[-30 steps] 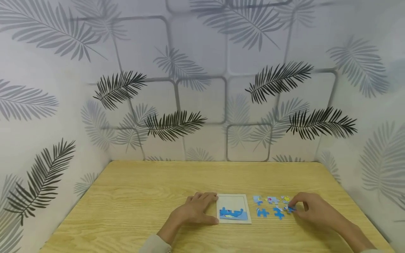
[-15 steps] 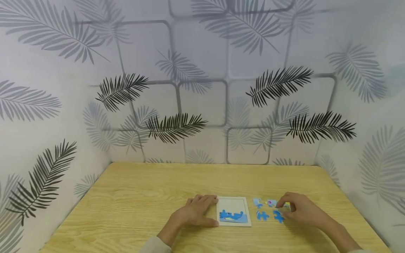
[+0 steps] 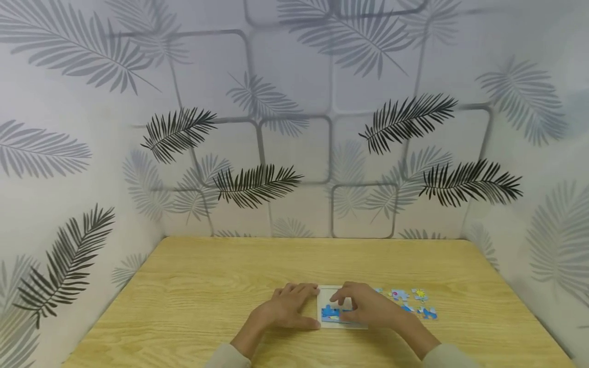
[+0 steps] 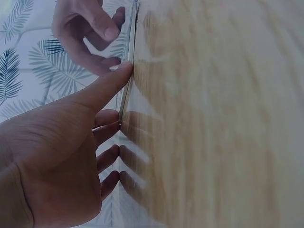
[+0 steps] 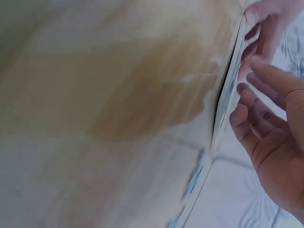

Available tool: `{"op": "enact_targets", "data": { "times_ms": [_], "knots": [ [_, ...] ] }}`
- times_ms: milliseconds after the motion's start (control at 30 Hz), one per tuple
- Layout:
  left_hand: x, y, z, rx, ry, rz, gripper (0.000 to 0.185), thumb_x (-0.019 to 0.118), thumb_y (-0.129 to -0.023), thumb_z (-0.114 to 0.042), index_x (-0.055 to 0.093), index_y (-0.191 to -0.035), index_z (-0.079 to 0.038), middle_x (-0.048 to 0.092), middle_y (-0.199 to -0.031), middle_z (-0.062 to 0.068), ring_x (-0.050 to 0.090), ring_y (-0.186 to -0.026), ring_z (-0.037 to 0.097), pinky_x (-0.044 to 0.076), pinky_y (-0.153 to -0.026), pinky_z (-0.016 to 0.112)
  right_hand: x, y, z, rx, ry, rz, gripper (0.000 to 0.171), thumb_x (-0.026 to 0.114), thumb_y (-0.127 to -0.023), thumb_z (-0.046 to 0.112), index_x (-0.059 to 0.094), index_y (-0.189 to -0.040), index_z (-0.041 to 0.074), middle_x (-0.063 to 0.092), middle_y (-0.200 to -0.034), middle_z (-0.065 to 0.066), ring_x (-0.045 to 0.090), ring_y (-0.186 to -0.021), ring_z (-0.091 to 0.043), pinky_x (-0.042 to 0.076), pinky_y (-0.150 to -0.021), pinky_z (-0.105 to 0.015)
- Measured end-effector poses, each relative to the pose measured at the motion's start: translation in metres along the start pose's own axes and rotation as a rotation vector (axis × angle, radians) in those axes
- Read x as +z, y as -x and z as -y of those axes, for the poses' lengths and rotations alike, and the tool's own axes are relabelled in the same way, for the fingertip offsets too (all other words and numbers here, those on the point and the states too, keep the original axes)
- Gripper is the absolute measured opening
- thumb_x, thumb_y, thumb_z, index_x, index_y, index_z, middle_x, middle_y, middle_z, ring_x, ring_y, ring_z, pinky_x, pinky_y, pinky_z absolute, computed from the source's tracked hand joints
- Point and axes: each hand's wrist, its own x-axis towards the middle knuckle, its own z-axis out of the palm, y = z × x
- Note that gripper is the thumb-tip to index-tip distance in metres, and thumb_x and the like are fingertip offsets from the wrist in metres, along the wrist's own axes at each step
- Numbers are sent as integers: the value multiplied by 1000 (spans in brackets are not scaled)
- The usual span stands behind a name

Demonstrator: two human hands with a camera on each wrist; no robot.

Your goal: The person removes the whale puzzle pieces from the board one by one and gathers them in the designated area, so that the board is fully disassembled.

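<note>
My left hand [image 3: 289, 309] rests on the table with its thumb and fingertips at the left edge of a small, light jigsaw puzzle tray [image 3: 324, 324]. In the left wrist view its fingers [image 4: 109, 159] are spread, the thumb reaching to the tray's side. Blue jigsaw pieces [image 3: 329, 313] lie along the bottom of the tray. My right hand [image 3: 372, 309] is over the tray's right half, covering part of it. Its thumb and fingers stand apart, and the right wrist view shows nothing between the fingers [image 5: 241, 116].
To the right of the tray lie loose jigsaw pieces, among them one with a yellow sun [image 3: 420, 294], one with a pink mark [image 3: 400, 295] and a blue-and-white one [image 3: 428, 313]. The wooden table [image 3: 221, 271] meets a leaf-patterned wall [image 3: 294, 204] at the back.
My right hand has moved left from the loose pieces to over the tray. One loose piece that was by its fingers now lies at the right end of the lower row. My left hand stays put.
</note>
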Motion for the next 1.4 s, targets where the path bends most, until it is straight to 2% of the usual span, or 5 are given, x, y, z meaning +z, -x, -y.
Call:
{"op": "enact_targets", "data": {
  "times_ms": [100, 267, 567, 1067, 1400],
  "knots": [
    [2, 0, 0, 4, 19, -2, 81, 66, -86, -56, 34, -150, -20, 40, -151, -6, 31, -137, 26, 22, -110, 60, 7, -9, 8, 2, 40, 22, 32, 73, -88, 19, 68, -117, 7, 63, -105, 0, 59, -91, -13, 50, -76, -24],
    [3, -2, 0, 8, 35, -2, 82, 67, -85, -56, 33, -150, -20, 39, -152, -4, 31, -136, 27, 21, -110, 60, 13, -16, 17, 11, 78, 29, 26, 74, -86, 16, 69, -110, 8, 64, -99, 1, 59, -88, -12, 50, -75, -24],
    [2, -5, -2, 22, -15, 13, 81, 64, -87, -57, 33, -151, -19, 36, -154, -2, 32, -137, 29, 24, -109, 62, 12, -15, 20, 85, 23, 74, 25, 74, -88, 20, 59, -108, 17, 60, -98, 2, 57, -88, -12, 48, -73, -24],
    [3, -6, -2, -4, -26, 13, 82, 64, -86, -59, 32, -152, -21, 35, -154, -4, 31, -138, 27, 24, -110, 59, 15, -16, 15, 42, -30, 54, 28, 74, -86, 11, 55, -105, 17, 58, -97, 0, 55, -84, -14, 47, -71, -24],
    [1, -2, -2, -8, 20, 3, 81, 68, -85, -55, 35, -150, -19, 39, -152, -3, 32, -136, 26, 23, -109, 59, 19, -19, 18, 65, -68, 68, 28, 73, -86, 9, 55, -106, 17, 55, -100, -3, 53, -88, -18, 46, -73, -26]
  ]
}}
